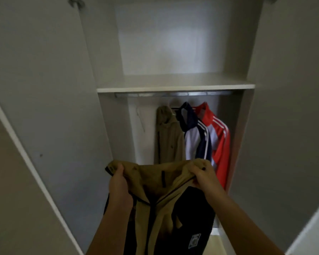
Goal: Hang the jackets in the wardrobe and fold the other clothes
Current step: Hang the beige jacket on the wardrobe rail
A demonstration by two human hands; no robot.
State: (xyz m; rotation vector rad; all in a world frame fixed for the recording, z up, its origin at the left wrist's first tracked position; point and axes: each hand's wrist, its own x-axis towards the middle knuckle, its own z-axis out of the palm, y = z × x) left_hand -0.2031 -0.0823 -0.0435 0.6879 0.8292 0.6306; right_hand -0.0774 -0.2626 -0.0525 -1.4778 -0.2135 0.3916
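Observation:
I hold a tan and black jacket [155, 183] up in front of the open wardrobe [107, 116]. My left hand [120, 184] grips its upper left edge, and my right hand [201, 178] pinches its upper right edge by a black snap. The jacket's lower part hangs down between my forearms. Three jackets hang inside from the metal rail [173, 94]: a beige one [168, 137], a navy and white one [195, 137], and a red and white one [219, 140]. A hanger inside the held jacket cannot be made out.
A white shelf [175, 85] sits above the rail. An empty pale hanger [140, 118] hangs at the rail's left side. The wardrobe doors stand open, with the left door [35, 107] and the right door [293, 116] flanking me.

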